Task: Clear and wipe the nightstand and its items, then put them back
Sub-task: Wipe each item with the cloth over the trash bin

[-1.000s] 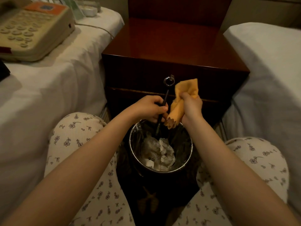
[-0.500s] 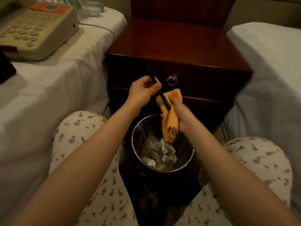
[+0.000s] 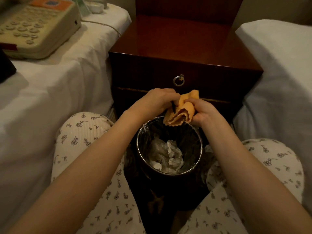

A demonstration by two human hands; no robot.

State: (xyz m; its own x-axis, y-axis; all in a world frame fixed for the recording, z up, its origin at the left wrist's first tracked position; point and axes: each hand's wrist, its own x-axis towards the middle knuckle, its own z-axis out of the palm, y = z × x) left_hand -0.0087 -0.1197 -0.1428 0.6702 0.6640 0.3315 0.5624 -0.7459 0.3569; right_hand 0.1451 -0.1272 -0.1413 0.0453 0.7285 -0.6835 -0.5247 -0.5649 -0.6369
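The dark red wooden nightstand [image 3: 182, 41] stands between two beds, its top bare and glossy. In front of its drawer, my left hand [image 3: 155, 101] grips a thin black pen [image 3: 173, 108], only a short piece of which shows. My right hand [image 3: 200, 111] holds a bunched orange cloth [image 3: 181, 111] wrapped against the pen. Both hands hover just above the far rim of the waste bin. A beige telephone [image 3: 38, 26] lies on the left bed.
A round metal-rimmed waste bin [image 3: 200, 139] with a clear liner and crumpled paper sits between my knees. The drawer has a ring pull [image 3: 178, 81]. White beds flank the nightstand; small items [image 3: 96, 6] lie beyond the phone, and its cord [image 3: 104, 26] trails toward the nightstand.
My left hand has lowered and turned the pen, which now is mostly hidden in the cloth. My right hand bunched the cloth tighter around it. Both hands stayed over the bin.
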